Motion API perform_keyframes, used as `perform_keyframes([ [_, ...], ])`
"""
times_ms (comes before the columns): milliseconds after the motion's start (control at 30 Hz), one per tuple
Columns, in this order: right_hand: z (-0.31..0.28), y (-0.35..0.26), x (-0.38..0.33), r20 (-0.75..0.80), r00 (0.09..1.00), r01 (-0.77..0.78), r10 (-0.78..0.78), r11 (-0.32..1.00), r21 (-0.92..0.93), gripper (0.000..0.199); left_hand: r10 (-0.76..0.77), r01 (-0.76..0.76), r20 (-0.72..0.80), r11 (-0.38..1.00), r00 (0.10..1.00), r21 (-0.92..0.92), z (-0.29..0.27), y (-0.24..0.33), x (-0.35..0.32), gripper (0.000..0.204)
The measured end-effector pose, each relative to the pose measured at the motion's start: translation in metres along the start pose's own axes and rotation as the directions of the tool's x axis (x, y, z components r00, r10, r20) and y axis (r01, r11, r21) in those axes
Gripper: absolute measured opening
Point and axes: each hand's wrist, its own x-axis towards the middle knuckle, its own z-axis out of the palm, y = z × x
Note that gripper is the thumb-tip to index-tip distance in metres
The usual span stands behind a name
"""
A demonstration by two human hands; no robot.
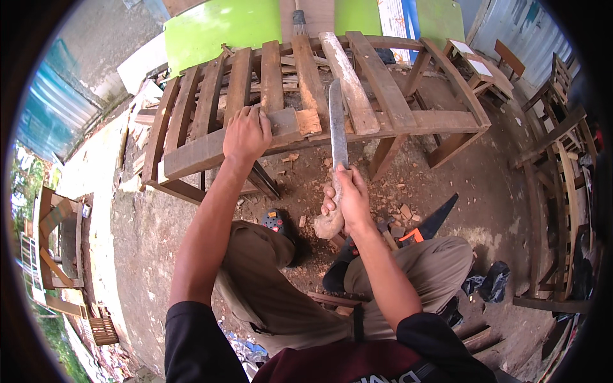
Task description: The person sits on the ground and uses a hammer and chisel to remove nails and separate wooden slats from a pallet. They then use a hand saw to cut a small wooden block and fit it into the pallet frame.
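Note:
My left hand [248,134] is closed over a brown wooden board [198,155], its fingers curled around the upper edge. The board lies along the near side of a slatted wooden frame [447,120]. Its right end has a pale, freshly cut patch [308,121] of bare wood. My right hand [348,198] grips the wooden handle of a machete [338,131]. The long grey blade points up and away, just right of the cut end and apart from it. Beside the blade, a plank with worn white paint [348,83] rests across the frame.
Wood chips [405,210] litter the floor below the frame. A handsaw with an orange handle [434,220] lies by my right knee. Wooden furniture pieces [562,210] stand at the right. Bright green panels [223,32] and a brush [299,24] are at the back.

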Motion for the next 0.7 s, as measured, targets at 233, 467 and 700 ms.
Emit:
perform_keyframes([
  [233, 0.0, -0.004, 0.0, 0.06, 0.996, -0.057, 0.067, 0.987, -0.15, 0.023, 0.037, -0.037, -0.033, 0.999, 0.999, 0.009, 0.001, -0.002, 0.001, 0.029],
  [467, -0.001, -0.019, 0.006, 0.09, 0.98, -0.182, 0.176, 0.981, 0.063, 0.024, 0.002, -0.002, 0.003, 1.0, 1.0, -0.002, 0.001, -0.001, -0.001, 0.03],
  [700, 0.001, 0.0, -0.008, 0.04, 0.994, -0.101, 0.101, 0.995, -0.008, 0.025, 0.013, -0.014, -0.015, 1.0, 1.0, -0.004, 0.002, -0.003, 0.0, 0.029],
])
